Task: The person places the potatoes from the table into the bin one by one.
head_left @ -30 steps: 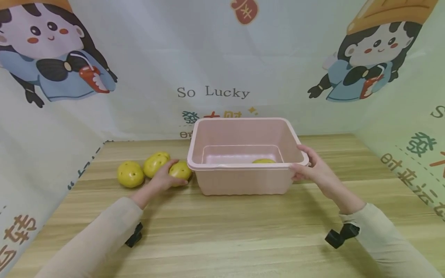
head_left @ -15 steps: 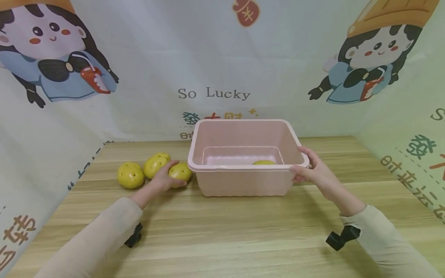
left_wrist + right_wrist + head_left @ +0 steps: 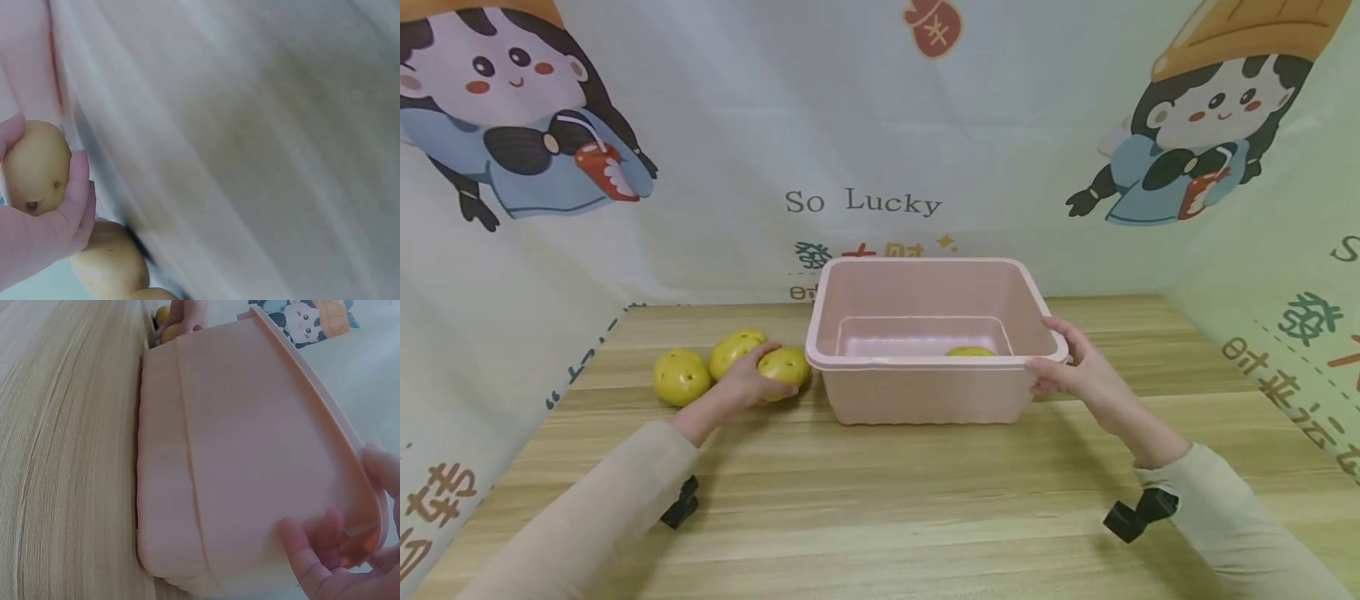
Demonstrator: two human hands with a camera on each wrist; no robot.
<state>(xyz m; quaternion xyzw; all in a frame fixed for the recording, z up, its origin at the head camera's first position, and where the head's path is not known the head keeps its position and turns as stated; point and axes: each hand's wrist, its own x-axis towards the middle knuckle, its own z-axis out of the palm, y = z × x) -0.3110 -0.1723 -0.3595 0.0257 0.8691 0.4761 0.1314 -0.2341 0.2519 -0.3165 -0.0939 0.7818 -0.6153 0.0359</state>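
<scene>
My left hand (image 3: 743,385) grips a yellow potato (image 3: 785,372) at the left side of the pink plastic bin (image 3: 925,393). In the left wrist view, thumb and fingers curl round this potato (image 3: 36,164), whose skin has small dark pits. Two more potatoes lie beside it on the left, one (image 3: 681,377) farther out and one (image 3: 730,353) partly behind the left hand. My right hand (image 3: 1082,375) holds the bin's right front corner by the rim. Inside the bin, the top of another potato (image 3: 970,351) shows above the front rim; the rest is hidden.
The bin stands on a wood-grain table (image 3: 895,508), near a back cloth (image 3: 737,125) printed with cartoon figures and lettering. More printed cloth hangs at the left and right sides. A black wrist mount (image 3: 1138,515) juts from below the right sleeve.
My left hand has shifted slightly left, and the potato in it has moved a little left and up from the bin's side. The right hand keeps its hold on the rim.
</scene>
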